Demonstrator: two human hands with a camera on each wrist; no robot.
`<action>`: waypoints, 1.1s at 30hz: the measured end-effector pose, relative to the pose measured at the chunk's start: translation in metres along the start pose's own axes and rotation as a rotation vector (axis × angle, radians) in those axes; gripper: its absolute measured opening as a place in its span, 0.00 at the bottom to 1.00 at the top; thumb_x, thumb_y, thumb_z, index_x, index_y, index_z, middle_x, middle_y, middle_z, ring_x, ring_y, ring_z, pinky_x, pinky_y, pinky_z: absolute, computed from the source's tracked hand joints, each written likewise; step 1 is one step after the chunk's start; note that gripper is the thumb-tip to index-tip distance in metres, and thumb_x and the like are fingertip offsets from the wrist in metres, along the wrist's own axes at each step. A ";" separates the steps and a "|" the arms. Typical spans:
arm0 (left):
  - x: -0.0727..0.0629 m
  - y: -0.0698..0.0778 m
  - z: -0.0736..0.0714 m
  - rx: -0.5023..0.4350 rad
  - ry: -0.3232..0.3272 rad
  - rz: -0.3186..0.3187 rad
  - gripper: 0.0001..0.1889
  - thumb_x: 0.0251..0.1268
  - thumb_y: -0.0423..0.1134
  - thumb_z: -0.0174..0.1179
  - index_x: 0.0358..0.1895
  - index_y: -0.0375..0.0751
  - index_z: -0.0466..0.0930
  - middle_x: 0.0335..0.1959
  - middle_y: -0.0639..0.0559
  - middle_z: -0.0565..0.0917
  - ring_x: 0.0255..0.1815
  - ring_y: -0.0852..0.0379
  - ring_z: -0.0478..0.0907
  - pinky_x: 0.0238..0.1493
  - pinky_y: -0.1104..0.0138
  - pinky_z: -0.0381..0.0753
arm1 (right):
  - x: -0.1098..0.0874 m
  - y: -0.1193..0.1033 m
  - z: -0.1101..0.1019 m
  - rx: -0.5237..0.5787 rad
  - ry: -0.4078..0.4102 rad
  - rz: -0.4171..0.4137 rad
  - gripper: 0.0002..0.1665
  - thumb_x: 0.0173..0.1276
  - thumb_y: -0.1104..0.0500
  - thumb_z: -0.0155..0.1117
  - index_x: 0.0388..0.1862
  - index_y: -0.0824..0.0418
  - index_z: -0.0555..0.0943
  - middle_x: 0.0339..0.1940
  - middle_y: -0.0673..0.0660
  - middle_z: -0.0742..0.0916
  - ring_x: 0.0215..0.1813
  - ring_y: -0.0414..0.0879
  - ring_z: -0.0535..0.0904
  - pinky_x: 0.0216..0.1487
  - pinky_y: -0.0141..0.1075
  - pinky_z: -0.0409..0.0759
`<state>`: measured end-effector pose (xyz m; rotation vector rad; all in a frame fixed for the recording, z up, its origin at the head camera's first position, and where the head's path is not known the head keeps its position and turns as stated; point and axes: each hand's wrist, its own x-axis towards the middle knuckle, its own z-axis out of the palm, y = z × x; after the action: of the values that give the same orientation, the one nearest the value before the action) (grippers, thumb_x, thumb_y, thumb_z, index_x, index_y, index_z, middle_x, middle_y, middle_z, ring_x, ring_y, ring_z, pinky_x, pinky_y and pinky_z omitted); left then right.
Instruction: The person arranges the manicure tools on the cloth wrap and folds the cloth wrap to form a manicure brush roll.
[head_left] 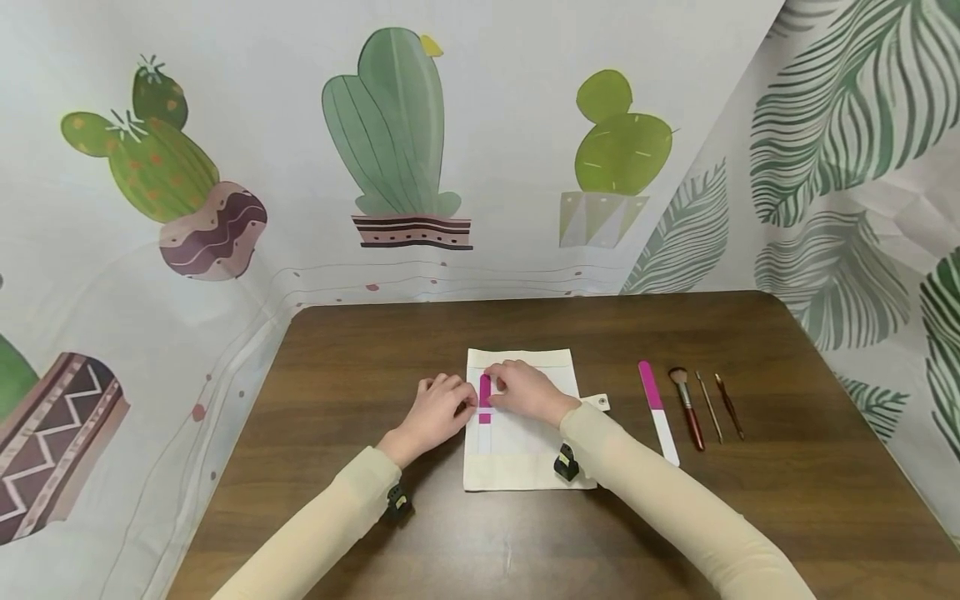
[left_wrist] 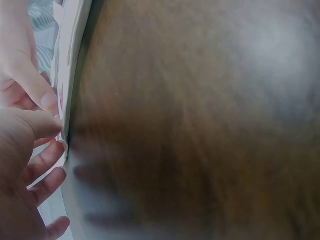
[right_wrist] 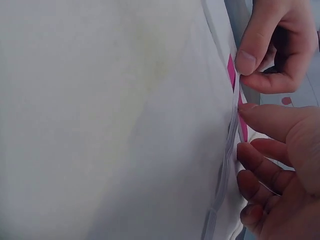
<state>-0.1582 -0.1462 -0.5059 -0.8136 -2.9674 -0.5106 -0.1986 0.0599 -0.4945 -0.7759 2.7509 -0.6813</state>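
Note:
A cream fabric roll [head_left: 517, 472] lies unfolded on the table, a white elastic band [right_wrist: 231, 131] running across it. A pink-and-white nail file [head_left: 485, 392] passes under the band, its pink part showing above and below. My right hand [head_left: 525, 390] pinches the file's pink part between thumb and fingers, as the right wrist view shows. At the roll's left edge, my left hand [head_left: 438, 410] pinches the band between thumb and index finger [right_wrist: 265, 82]. The left wrist view has the left hand [left_wrist: 22, 165] close beside the right hand [left_wrist: 20, 65].
Right of the roll lie a second pink-and-white nail file [head_left: 657, 410], a makeup brush [head_left: 687, 408] with a red handle, and two thin tools [head_left: 709, 407]. A snap tab [head_left: 600, 402] sticks out at the roll's right side. Behind the wooden table [head_left: 360, 350] hangs a cactus-print cloth [head_left: 510, 150].

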 end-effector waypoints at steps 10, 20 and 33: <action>0.004 0.007 0.004 -0.017 -0.004 0.032 0.06 0.69 0.46 0.70 0.41 0.51 0.85 0.38 0.56 0.80 0.47 0.51 0.75 0.60 0.39 0.67 | -0.009 0.011 -0.012 0.012 0.042 -0.036 0.23 0.69 0.59 0.73 0.61 0.63 0.83 0.39 0.55 0.86 0.43 0.49 0.80 0.49 0.45 0.80; 0.009 0.013 0.009 -0.025 -0.004 0.059 0.06 0.67 0.45 0.72 0.42 0.53 0.87 0.40 0.56 0.81 0.47 0.52 0.74 0.58 0.42 0.68 | -0.031 0.029 -0.030 0.056 0.064 -0.011 0.20 0.72 0.59 0.70 0.61 0.63 0.83 0.40 0.53 0.86 0.41 0.47 0.79 0.49 0.44 0.80; 0.013 0.016 0.011 -0.033 -0.024 0.039 0.06 0.67 0.45 0.72 0.43 0.52 0.88 0.40 0.56 0.82 0.45 0.53 0.72 0.54 0.48 0.68 | -0.067 0.064 -0.044 0.098 0.131 -0.001 0.19 0.72 0.62 0.69 0.59 0.67 0.82 0.37 0.53 0.86 0.37 0.47 0.77 0.42 0.41 0.78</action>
<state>-0.1605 -0.1237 -0.5106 -0.8852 -2.9662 -0.5534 -0.1849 0.1608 -0.4822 -0.7359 2.8072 -0.8898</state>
